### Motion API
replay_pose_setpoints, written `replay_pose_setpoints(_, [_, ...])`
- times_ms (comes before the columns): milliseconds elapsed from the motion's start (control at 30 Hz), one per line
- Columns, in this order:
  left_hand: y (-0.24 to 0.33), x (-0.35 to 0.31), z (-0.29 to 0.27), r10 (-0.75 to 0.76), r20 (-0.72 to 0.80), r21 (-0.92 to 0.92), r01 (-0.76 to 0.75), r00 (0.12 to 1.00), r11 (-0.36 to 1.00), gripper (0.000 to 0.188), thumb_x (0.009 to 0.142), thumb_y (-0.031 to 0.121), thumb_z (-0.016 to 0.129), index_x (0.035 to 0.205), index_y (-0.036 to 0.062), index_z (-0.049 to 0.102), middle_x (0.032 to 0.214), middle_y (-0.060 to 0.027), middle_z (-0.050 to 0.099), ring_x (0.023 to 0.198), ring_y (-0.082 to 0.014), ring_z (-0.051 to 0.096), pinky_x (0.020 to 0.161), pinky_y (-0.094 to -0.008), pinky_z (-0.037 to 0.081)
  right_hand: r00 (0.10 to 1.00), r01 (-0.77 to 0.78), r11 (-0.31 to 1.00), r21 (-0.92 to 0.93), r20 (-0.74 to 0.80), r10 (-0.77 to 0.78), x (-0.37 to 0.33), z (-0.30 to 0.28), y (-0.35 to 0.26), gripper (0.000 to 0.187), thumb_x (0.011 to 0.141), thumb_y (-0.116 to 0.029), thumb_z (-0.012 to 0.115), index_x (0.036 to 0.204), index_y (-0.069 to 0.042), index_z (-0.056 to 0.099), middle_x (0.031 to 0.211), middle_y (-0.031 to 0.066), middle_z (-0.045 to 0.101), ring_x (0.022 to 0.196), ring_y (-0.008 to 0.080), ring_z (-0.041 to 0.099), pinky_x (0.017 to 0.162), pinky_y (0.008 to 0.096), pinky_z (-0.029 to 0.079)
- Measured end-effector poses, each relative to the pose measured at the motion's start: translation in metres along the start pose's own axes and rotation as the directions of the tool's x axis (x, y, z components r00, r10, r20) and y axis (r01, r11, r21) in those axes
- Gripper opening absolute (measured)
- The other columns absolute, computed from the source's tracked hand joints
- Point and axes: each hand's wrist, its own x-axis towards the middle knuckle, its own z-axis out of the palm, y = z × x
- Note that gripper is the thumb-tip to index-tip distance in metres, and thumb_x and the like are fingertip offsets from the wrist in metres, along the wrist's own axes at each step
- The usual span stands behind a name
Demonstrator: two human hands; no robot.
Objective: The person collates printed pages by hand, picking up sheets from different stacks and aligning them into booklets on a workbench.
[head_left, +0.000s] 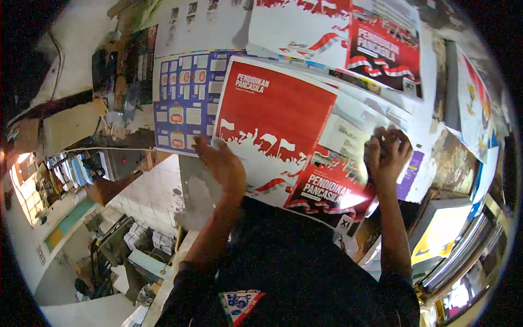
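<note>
In front of my body lies a large glossy printed cover sheet (pixel 278 111), red on its left half, with white crowd silhouettes, flags and a darker photo panel on its right half. My left hand (pixel 222 166) is at its left edge, fingers stretched and apart, thumb near the border. Over the sheet's right side, my right hand (pixel 388 155) has its fingers curled together. What lies inside those fingers, if anything, is hidden. Light glares off the sheet below the right hand. Another matching cover sheet (pixel 305 27) lies beyond it, at the far side.
A purple printed sheet (pixel 188 117) with label boxes lies partly under the cover sheet on the left. To the right stand a yellow-and-white panel (pixel 441 234) and long metallic rollers or tubes (pixel 455 261). Bundled papers (pixel 139 237) and assorted items fill the lower left.
</note>
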Motion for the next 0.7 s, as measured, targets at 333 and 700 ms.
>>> replay_pose_setpoints(333, [-0.037, 0.033, -0.105, -0.047, 0.725, -0.376, 0.452, 0.687, 0.809, 0.04, 0.081, 0.009, 0.069, 0.119, -0.001, 0.062, 0.108, -0.008, 0.068, 0.097, -0.0188, 0.062, 0.089, -0.0343, 0.048, 0.999, 0.01, 0.999, 0.043, 0.03, -0.011, 0.002, 0.003, 0.004, 0.036, 0.088, -0.035, 0.065, 0.114, -0.01, 0.065, 0.119, 0.0202, 0.055, 0.115, 0.0416, 0.046, 0.099, 0.0554, 0.036])
replay_pose_setpoints(700, [0.04, 0.055, -0.075, 0.515, 0.351, -0.06, -0.53, 0.782, 0.846, 0.039, 0.091, 0.014, 0.061, 0.129, 0.0054, 0.057, 0.126, -0.0179, 0.058, 0.122, -0.0366, 0.051, 0.101, -0.0469, 0.043, 0.994, 0.051, 0.999, -0.006, 0.093, -0.05, 0.026, -0.005, -0.017, 0.029, 0.083, -0.028, 0.07, 0.103, -0.007, 0.067, 0.114, 0.0149, 0.058, 0.107, 0.0377, 0.051, 0.093, 0.0497, 0.041])
